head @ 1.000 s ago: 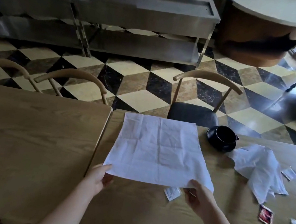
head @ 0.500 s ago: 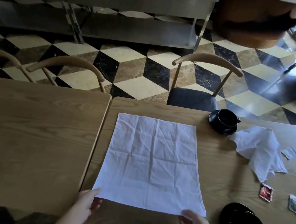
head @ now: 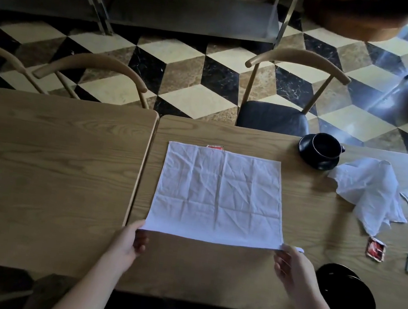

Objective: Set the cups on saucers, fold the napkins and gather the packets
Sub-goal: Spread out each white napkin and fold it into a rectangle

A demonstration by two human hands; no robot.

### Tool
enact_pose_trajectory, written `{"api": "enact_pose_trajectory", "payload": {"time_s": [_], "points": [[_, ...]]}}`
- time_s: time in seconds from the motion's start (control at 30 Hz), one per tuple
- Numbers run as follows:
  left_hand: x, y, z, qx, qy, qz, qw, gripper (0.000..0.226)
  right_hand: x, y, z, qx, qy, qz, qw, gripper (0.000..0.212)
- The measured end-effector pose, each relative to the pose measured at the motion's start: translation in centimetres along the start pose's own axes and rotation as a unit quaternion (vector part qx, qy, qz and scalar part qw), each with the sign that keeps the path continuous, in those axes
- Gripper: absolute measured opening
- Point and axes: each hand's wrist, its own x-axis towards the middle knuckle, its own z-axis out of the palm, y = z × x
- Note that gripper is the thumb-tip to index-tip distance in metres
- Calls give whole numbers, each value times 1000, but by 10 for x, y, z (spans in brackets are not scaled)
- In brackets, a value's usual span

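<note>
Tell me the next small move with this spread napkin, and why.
Probably lift the near edge and carry it over to the far edge, folding it in half. The white napkin lies flat and open on the table, and the left hand and right hand each pinch a near corner.

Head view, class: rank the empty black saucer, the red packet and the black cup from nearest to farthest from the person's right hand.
From the right hand:
1. Empty black saucer, just to its right at the near edge.
2. Red packet, farther right.
3. Black cup, at the far edge.

Left hand (head: 129,239), right hand (head: 291,269) pinch white napkin (head: 219,196) near corners.
</note>
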Motion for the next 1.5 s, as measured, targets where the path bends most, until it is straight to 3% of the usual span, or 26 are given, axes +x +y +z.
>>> {"api": "enact_pose_trajectory", "payload": {"time_s": [0.17, 0.33, 0.57, 0.8, 1.0, 1.07, 1.13, 1.2, 1.3, 1.5], "points": [[10, 59, 38, -67, -43, 16, 997, 28, 21, -67, 33, 19, -32, -50, 998, 10], [35, 124, 84, -90, -69, 19, 993, 36, 63, -125, 70, 18, -41, -46, 998, 19], [92, 178, 142, -43, 66, 25, 997, 38, 137, -161, 119, -21, -16, 0, 1000, 18], [146, 196, 175, 7, 103, 13, 995, 28, 193, -174, 144, -59, 4, 23, 998, 19], [161, 189, 177, 115, 156, 45, 980, 32, 206, -169, 146, -105, 6, 1, 994, 28], [157, 179, 170, 204, 208, 126, 948, 31, 200, -163, 137, -190, 44, -71, 978, 25], [152, 160, 156, 293, 232, 205, 904, 26, 192, -151, 120, -316, 106, -138, 933, 29], [142, 138, 138, 331, 233, 234, 884, 26, 180, -137, 103, -390, 135, -165, 896, 35], [130, 105, 111, 350, 231, 222, 880, 29, 162, -112, 80, -456, 135, -186, 860, 34], [114, 57, 75, 350, 173, 172, 905, 39, 135, -86, 59, -508, 82, -140, 846, 32]]}}
